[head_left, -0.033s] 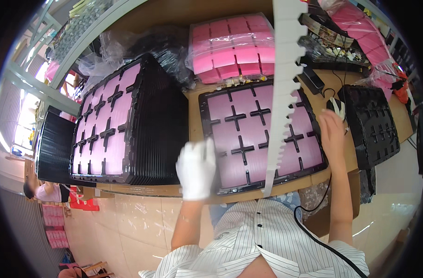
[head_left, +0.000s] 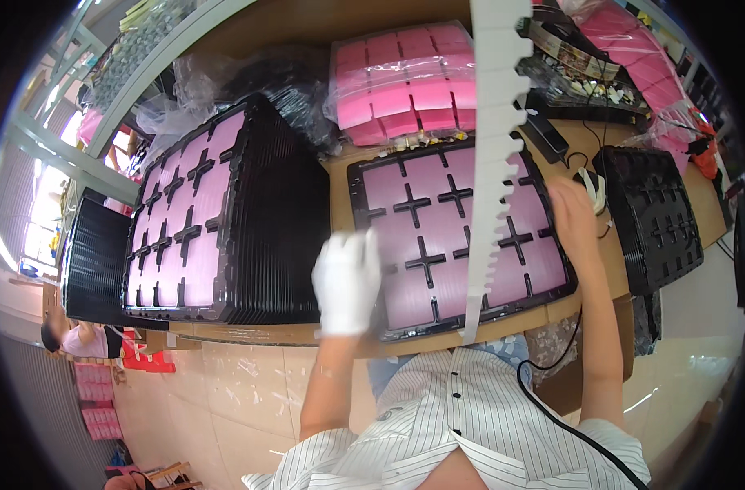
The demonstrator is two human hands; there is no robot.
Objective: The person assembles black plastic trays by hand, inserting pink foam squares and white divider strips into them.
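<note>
A shallow black tray (head_left: 424, 261) lined with pink sheet, with raised black crosses, lies in front of me. At its left edge is my left hand (head_left: 345, 286), in a white glove; motion blurs its fingers, and whether they grip the rim I cannot tell. Bare and also a little blurred, my right hand (head_left: 574, 219) is by the tray's right edge, its fingers stretched out with nothing visible in them. A long white strip with a notched edge (head_left: 493, 155) hangs across the view and hides part of the tray.
Left of the tray stands a tall stack of black trays (head_left: 278, 220), topped with pink. Behind lies a plastic-wrapped pink stack (head_left: 405, 90). More black trays (head_left: 654, 220) stand at the right, near a black adapter (head_left: 544, 135) and cables. A person (head_left: 86, 336) is at the far left.
My left hand has risen slightly along the tray's left edge. The right hand has shifted a little to the left. The whole view has moved slightly.
</note>
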